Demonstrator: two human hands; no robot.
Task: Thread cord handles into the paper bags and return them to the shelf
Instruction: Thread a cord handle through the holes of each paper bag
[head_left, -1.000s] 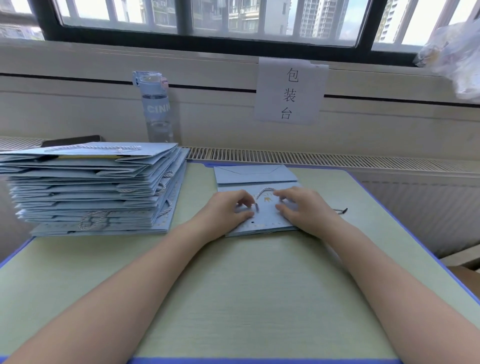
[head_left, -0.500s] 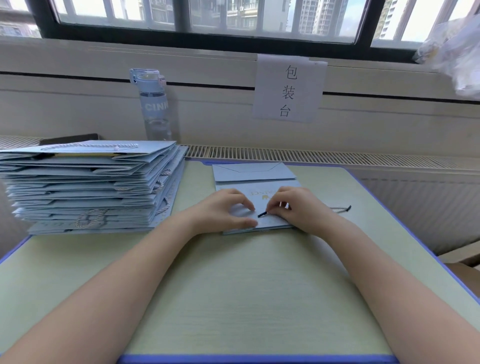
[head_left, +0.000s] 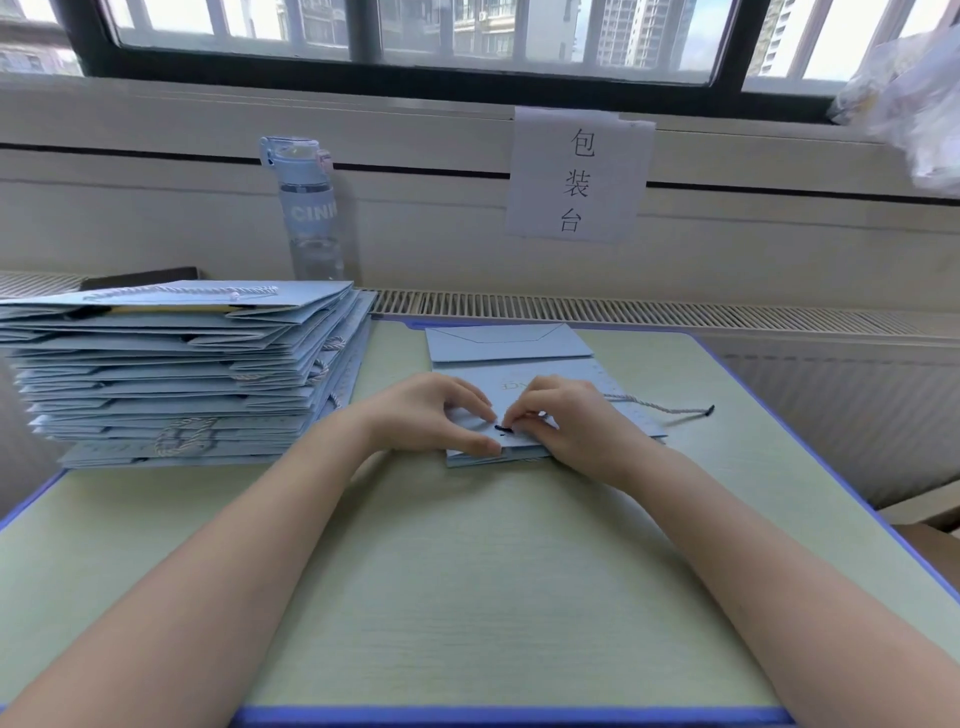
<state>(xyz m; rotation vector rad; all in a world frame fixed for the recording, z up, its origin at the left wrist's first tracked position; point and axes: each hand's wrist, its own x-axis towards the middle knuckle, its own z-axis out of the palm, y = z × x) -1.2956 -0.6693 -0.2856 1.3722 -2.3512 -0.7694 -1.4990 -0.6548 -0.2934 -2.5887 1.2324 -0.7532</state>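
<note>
Before 包装台 sign (head_left: 576, 176), left hand (head_left: 431, 415) grips "NCE" bag (head_left: 524, 370); right hand (head_left: 566, 426) pinches cord (head_left: 660, 408).

A translucent water bottle (head_left: 310, 208) is standing upright against the wall behind the green counter (head_left: 467, 571). A paper sign (head_left: 576, 174) is hanging below the window (head_left: 415, 31). Crumpled plastic (head_left: 914, 119) is lying at upper right.

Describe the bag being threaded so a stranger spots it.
On the pale green table, right of the tall stack of light-blue paper bags, one light-blue paper bag lies under the left hand and right hand. Only it trails a loose twisted cord with a black tip.
</note>
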